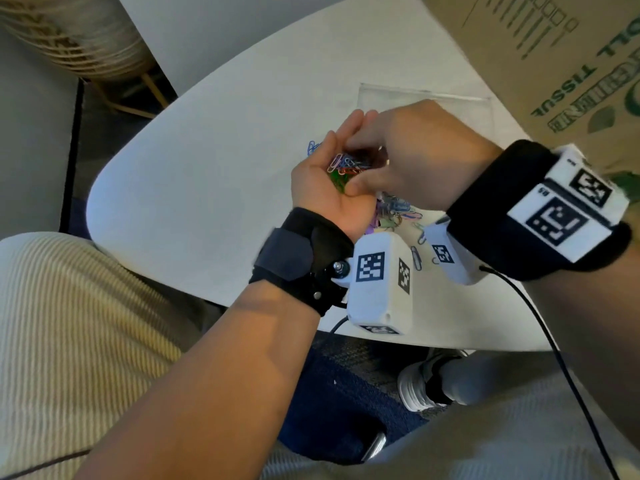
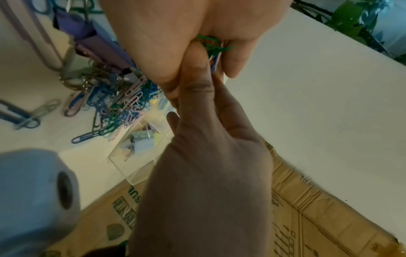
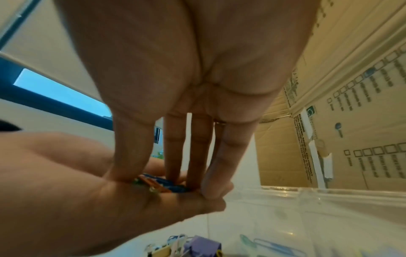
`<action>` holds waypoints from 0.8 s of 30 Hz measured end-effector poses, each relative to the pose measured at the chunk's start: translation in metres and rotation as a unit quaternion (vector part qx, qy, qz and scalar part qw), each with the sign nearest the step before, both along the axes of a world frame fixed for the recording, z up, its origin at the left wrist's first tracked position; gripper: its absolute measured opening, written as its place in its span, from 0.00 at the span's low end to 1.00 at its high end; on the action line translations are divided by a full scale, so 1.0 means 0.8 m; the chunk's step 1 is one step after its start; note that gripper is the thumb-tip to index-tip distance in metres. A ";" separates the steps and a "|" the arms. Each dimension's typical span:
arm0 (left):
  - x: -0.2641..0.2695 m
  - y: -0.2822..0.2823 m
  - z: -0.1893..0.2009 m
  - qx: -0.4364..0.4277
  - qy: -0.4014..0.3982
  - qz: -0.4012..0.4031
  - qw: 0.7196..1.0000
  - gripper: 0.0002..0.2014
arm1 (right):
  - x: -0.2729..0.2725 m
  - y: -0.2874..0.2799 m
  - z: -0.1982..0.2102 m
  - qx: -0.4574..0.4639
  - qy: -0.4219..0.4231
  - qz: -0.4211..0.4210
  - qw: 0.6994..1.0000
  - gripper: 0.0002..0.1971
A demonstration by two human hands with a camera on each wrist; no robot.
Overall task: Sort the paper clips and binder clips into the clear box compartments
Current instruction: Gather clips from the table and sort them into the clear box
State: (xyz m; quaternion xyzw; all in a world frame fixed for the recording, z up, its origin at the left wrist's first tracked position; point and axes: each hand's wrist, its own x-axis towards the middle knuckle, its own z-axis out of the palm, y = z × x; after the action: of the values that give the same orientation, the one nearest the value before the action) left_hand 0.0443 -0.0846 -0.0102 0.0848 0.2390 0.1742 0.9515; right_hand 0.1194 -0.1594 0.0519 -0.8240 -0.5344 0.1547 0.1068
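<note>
My left hand [image 1: 318, 188] is cupped palm up above the white table [image 1: 207, 168] and holds a bunch of coloured paper clips [image 1: 346, 166]. My right hand [image 1: 415, 150] lies over it. In the right wrist view its straight fingers [image 3: 175, 147] and thumb rest their tips on the paper clips [image 3: 164, 184] in the left palm [image 3: 66, 191]. A mixed pile of paper clips and binder clips [image 1: 394, 211] lies on the table under both hands. The clear box [image 1: 467, 105] stands behind the right hand, and a few binder clips [image 2: 140, 139] lie in one of its compartments.
A large cardboard box [image 1: 554, 64] stands at the table's right, close to the clear box. A purple binder clip [image 3: 202, 243] lies in the pile. A few loose paper clips [image 1: 313, 147] lie beyond the left hand. A cable [image 1: 554, 341] hangs from the right wrist.
</note>
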 end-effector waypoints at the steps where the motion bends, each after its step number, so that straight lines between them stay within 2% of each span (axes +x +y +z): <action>1: -0.001 0.000 0.002 -0.002 0.001 0.001 1.000 0.21 | -0.003 0.001 -0.002 0.002 -0.004 0.007 1.000 0.17; 6: -0.005 -0.001 0.009 -0.022 0.004 -0.001 1.000 0.21 | -0.017 0.003 -0.003 0.038 -0.035 0.010 0.999 0.12; 8: -0.005 -0.001 0.011 -0.005 0.007 0.000 1.000 0.22 | -0.015 -0.002 -0.001 0.061 -0.009 -0.026 0.998 0.10; 10: -0.003 0.000 0.007 0.008 0.006 0.002 1.000 0.22 | -0.009 -0.008 -0.003 0.100 0.067 -0.089 0.989 0.08; 12: -0.003 0.001 0.003 0.008 -0.004 -0.003 1.000 0.21 | 0.000 -0.014 -0.007 0.162 0.193 -0.153 0.956 0.09; 14: -0.004 0.002 -0.003 0.005 -0.004 -0.004 1.000 0.21 | 0.012 -0.017 -0.010 0.232 0.293 -0.208 0.904 0.09; 16: -0.005 0.002 -0.008 -0.002 -0.007 -0.008 1.000 0.21 | 0.029 -0.015 -0.007 0.283 0.297 -0.252 0.876 0.08; 18: -0.007 0.002 -0.012 -0.007 -0.004 -0.009 1.000 0.21 | 0.044 -0.007 -0.006 0.300 0.241 -0.276 0.881 0.07; 20: -0.007 0.000 -0.012 -0.006 0.000 -0.012 1.000 0.22 | 0.054 0.003 -0.009 0.284 0.188 -0.278 0.898 0.06; 22: -0.007 -0.002 -0.010 -0.005 0.006 -0.012 1.000 0.22 | 0.061 0.013 -0.014 0.226 0.130 -0.250 0.932 0.06; 24: -0.007 -0.002 -0.008 -0.008 0.007 -0.008 1.000 0.22 | 0.061 0.018 -0.016 0.128 0.056 -0.203 0.969 0.11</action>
State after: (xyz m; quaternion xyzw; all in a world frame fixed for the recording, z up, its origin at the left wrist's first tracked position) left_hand 0.0388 -0.0860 -0.0166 0.0806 0.2465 0.1638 0.9518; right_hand 0.1681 -0.1448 0.0388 -0.8849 -0.3642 0.1062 0.2702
